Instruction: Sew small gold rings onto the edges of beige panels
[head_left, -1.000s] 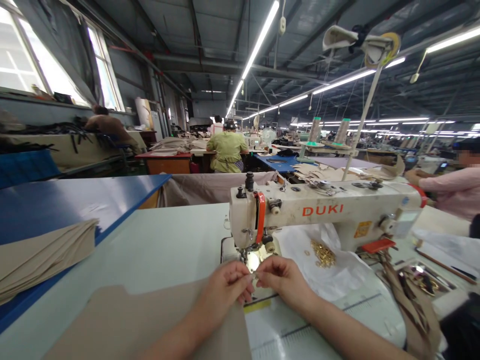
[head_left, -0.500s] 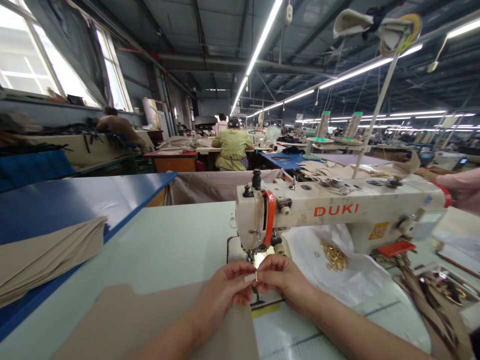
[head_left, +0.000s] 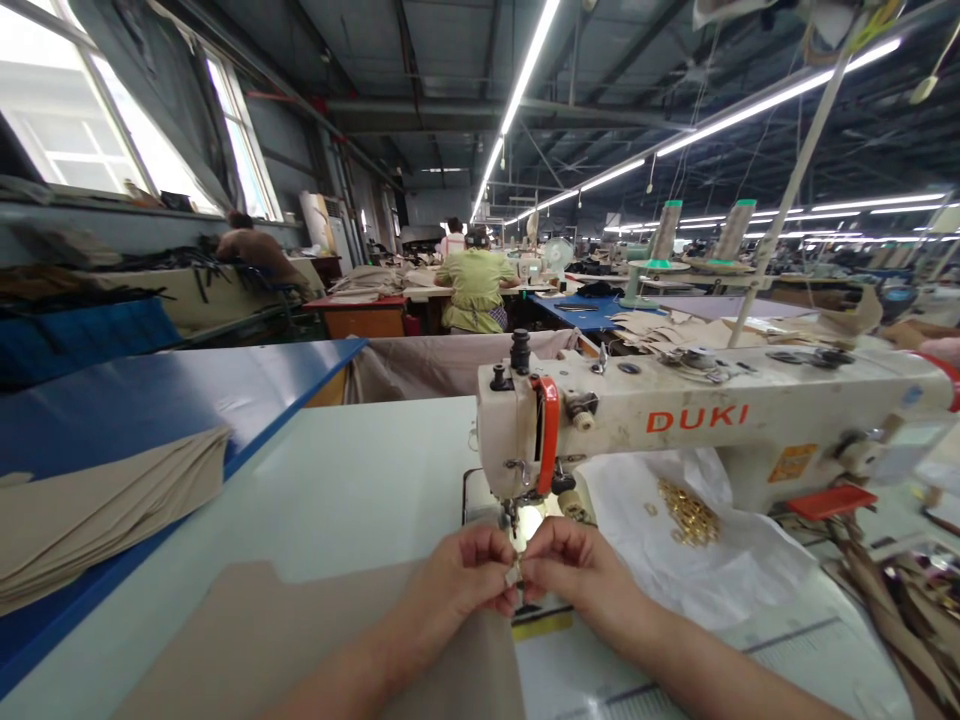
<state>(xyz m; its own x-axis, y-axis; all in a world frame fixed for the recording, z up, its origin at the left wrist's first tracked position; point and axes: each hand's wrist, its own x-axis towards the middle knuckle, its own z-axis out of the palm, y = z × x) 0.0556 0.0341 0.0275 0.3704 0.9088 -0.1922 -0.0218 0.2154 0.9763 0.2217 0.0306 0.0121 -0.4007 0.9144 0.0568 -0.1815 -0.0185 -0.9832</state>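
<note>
Both hands meet just in front of the needle area of a white sewing machine (head_left: pixel 615 410). My left hand (head_left: pixel 474 568) pinches a small beige fabric tab (head_left: pixel 513 576) between thumb and fingers. Against the tab sits a small gold ring (head_left: pixel 519 561), partly hidden, which the closed fingertips of my right hand (head_left: pixel 574 568) grip. A flat beige fabric panel (head_left: pixel 337 620) lies on the table beneath my left hand and forearm. Right of the machine's needle end, a pile of gold rings (head_left: pixel 690 515) rests on a white plastic sheet (head_left: pixel 630 500).
A stack of beige fabric pieces (head_left: pixel 112 505) lies on the blue table (head_left: pixel 300 370) at left. Beige straps (head_left: pixel 874 590) hang together at the right edge. Thread cones (head_left: pixel 666 235) stand behind the machine. A person in a yellow-green top (head_left: pixel 476 285) sits farther ahead.
The view has shifted slightly, so the machine appears farther right. Between my fingertips the fabric tab has tilted and shows less; both hands keep their pinch at the same spot by the needle.
</note>
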